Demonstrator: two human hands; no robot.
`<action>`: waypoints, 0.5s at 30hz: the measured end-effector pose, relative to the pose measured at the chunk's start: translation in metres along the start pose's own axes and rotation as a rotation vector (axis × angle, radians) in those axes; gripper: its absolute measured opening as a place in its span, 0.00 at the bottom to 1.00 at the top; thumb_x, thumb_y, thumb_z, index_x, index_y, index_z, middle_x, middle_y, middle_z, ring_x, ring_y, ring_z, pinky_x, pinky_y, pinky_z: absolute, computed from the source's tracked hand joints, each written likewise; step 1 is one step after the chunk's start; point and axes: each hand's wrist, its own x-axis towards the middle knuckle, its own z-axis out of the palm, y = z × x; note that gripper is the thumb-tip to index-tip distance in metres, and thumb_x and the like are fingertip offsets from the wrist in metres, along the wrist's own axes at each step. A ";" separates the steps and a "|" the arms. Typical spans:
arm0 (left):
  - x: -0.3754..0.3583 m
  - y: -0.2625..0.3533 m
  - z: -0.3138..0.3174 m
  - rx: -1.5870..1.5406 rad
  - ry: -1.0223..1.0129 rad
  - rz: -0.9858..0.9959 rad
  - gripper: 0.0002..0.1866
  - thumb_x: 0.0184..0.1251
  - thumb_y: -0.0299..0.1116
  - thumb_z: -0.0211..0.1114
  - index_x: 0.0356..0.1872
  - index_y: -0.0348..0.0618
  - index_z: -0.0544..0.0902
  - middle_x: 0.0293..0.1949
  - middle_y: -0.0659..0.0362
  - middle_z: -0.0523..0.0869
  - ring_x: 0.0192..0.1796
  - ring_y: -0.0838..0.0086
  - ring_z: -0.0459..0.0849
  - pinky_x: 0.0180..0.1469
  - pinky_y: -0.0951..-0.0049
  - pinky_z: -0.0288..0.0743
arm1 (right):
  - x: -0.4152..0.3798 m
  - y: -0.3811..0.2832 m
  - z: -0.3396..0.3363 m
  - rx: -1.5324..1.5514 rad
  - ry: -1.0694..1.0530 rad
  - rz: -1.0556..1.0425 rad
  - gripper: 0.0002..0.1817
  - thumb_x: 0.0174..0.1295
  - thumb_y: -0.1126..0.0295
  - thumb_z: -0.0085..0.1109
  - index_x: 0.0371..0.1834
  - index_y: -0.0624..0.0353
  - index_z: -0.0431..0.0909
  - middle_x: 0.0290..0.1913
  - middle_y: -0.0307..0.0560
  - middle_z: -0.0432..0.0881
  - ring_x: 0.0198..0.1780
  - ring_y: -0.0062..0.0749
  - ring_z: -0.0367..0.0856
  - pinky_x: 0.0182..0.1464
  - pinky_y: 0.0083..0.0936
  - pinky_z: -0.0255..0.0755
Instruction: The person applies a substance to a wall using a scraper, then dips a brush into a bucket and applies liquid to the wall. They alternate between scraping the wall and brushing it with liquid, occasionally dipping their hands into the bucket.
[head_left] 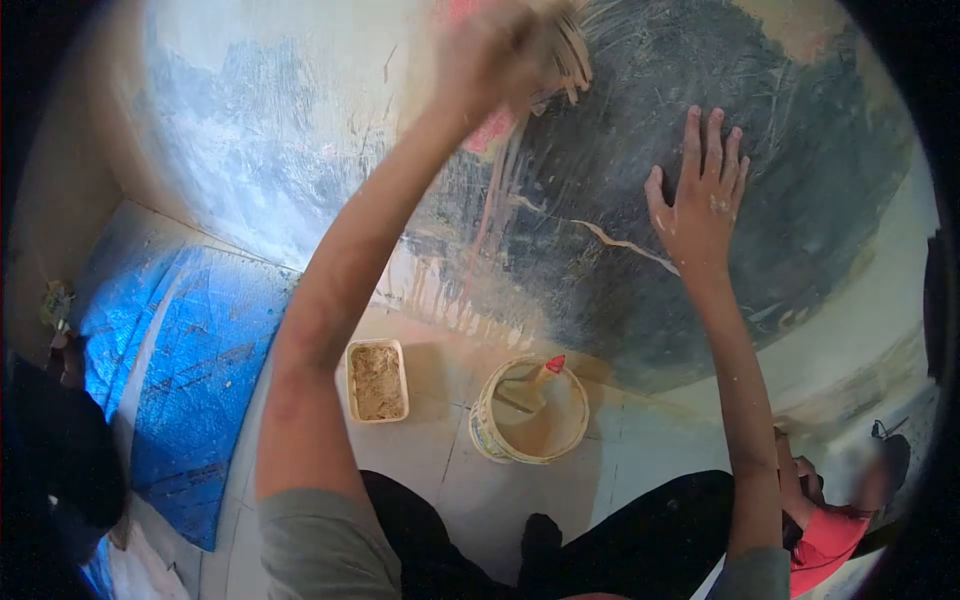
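My left hand (495, 60) is raised to the upper part of the wall (620, 140) and smeared by motion. Its fingers look curled, but what they hold cannot be made out. Fresh tan streaks (572, 55) show on the dark patch beside it. Flat against the dark surface, my right hand (705, 205) has its fingers spread and holds nothing. A pale, jagged line (625, 243) runs across the wall to the left of my right wrist.
On the tiled floor stand a tub of brown material (378, 382) and a round bucket (530, 440) with a red-tipped tool (528, 392) inside. A blue sheet (195, 390) lies at left. A person in red (830, 540) is at lower right; another in dark clothing (60, 455) is at left.
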 end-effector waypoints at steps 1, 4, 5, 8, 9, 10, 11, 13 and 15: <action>-0.014 0.008 0.011 0.075 0.153 0.368 0.04 0.53 0.33 0.66 0.27 0.46 0.80 0.28 0.56 0.82 0.30 0.60 0.83 0.29 0.63 0.74 | 0.003 -0.001 -0.001 0.008 0.002 0.004 0.37 0.61 0.59 0.54 0.74 0.52 0.54 0.74 0.53 0.53 0.72 0.62 0.53 0.68 0.62 0.51; 0.002 0.002 0.002 0.075 0.029 0.026 0.09 0.49 0.29 0.65 0.33 0.47 0.79 0.32 0.56 0.81 0.34 0.57 0.83 0.33 0.60 0.76 | 0.002 0.000 -0.001 0.003 0.003 -0.013 0.38 0.61 0.58 0.55 0.74 0.54 0.53 0.74 0.54 0.53 0.72 0.62 0.52 0.68 0.62 0.52; 0.019 0.001 -0.011 0.079 0.171 -0.051 0.04 0.55 0.29 0.65 0.30 0.41 0.80 0.28 0.54 0.82 0.29 0.65 0.81 0.31 0.66 0.75 | 0.004 0.002 0.000 0.001 0.003 -0.016 0.38 0.61 0.58 0.55 0.74 0.54 0.53 0.74 0.54 0.53 0.72 0.62 0.52 0.68 0.62 0.52; 0.025 0.003 -0.021 0.023 0.367 -0.019 0.10 0.60 0.28 0.65 0.22 0.33 0.80 0.19 0.52 0.82 0.21 0.71 0.80 0.27 0.71 0.74 | 0.000 -0.001 0.000 -0.011 0.009 -0.025 0.39 0.61 0.58 0.55 0.74 0.54 0.52 0.73 0.55 0.53 0.72 0.63 0.52 0.68 0.62 0.52; 0.003 -0.009 -0.008 -0.004 0.170 0.137 0.05 0.53 0.29 0.66 0.25 0.40 0.79 0.23 0.53 0.81 0.26 0.65 0.81 0.29 0.66 0.75 | 0.001 -0.001 0.000 -0.019 -0.006 -0.017 0.39 0.60 0.58 0.56 0.74 0.54 0.52 0.73 0.56 0.53 0.72 0.63 0.53 0.67 0.62 0.52; -0.008 -0.013 -0.002 -0.029 -0.024 0.292 0.06 0.47 0.30 0.66 0.28 0.47 0.79 0.28 0.55 0.81 0.31 0.58 0.82 0.31 0.61 0.76 | 0.003 -0.001 -0.001 -0.029 -0.018 -0.014 0.40 0.60 0.58 0.56 0.74 0.55 0.52 0.73 0.56 0.53 0.71 0.64 0.53 0.67 0.62 0.52; -0.016 0.000 0.001 0.190 0.012 0.365 0.05 0.46 0.30 0.66 0.24 0.46 0.79 0.25 0.55 0.80 0.29 0.59 0.82 0.29 0.62 0.74 | 0.003 -0.001 -0.001 -0.030 -0.013 -0.021 0.40 0.60 0.58 0.56 0.74 0.55 0.52 0.73 0.56 0.53 0.71 0.64 0.53 0.67 0.62 0.52; 0.002 -0.002 -0.009 0.149 0.130 0.269 0.06 0.46 0.29 0.66 0.26 0.46 0.79 0.26 0.55 0.80 0.29 0.58 0.82 0.29 0.61 0.74 | 0.002 -0.001 0.001 -0.016 -0.009 -0.026 0.40 0.60 0.58 0.56 0.74 0.56 0.51 0.73 0.57 0.53 0.71 0.64 0.53 0.67 0.63 0.52; 0.033 0.003 -0.022 0.054 0.348 -0.024 0.09 0.59 0.28 0.66 0.23 0.34 0.81 0.21 0.51 0.83 0.22 0.70 0.82 0.27 0.71 0.74 | 0.004 -0.001 0.001 -0.021 -0.003 -0.020 0.40 0.60 0.58 0.56 0.74 0.56 0.51 0.73 0.58 0.52 0.71 0.65 0.53 0.67 0.63 0.52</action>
